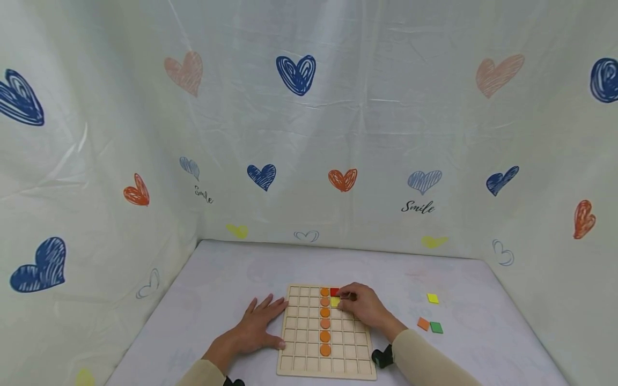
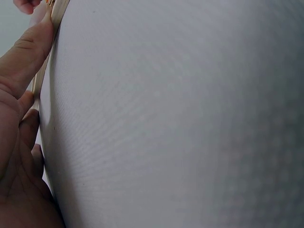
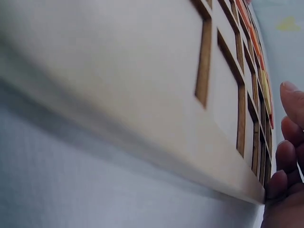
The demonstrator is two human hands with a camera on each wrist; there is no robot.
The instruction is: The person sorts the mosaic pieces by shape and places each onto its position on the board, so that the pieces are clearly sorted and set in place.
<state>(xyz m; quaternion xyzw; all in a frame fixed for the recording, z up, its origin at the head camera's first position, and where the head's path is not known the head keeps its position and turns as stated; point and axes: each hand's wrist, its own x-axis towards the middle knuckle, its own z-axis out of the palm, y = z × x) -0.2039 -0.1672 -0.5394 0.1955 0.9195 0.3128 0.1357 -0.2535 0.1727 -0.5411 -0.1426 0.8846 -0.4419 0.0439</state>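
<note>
A wooden grid board point(image 1: 301, 367) lies flat on the table. Down one of its middle columns runs a line of several round orange pieces point(image 1: 325, 324). Right of the topmost ones are a square red tile point(image 1: 334, 292) and, just below it, a square yellow tile point(image 1: 335, 302). My left hand point(image 1: 256, 325) rests on the table with fingers spread, its thumb and fingertips touching the board's left edge. My right hand point(image 1: 365, 305) has bent fingers at the red and yellow tiles; whether it pinches one is hidden. In the right wrist view, its fingers point(image 3: 286, 154) curl beside the board.
Right of the board lie loose square tiles: a yellow one point(image 1: 433, 298), an orange one point(image 1: 423, 324) and a green one point(image 1: 436, 327). A pale curtain point(image 1: 367, 134) printed with hearts hangs behind the table point(image 1: 232, 268).
</note>
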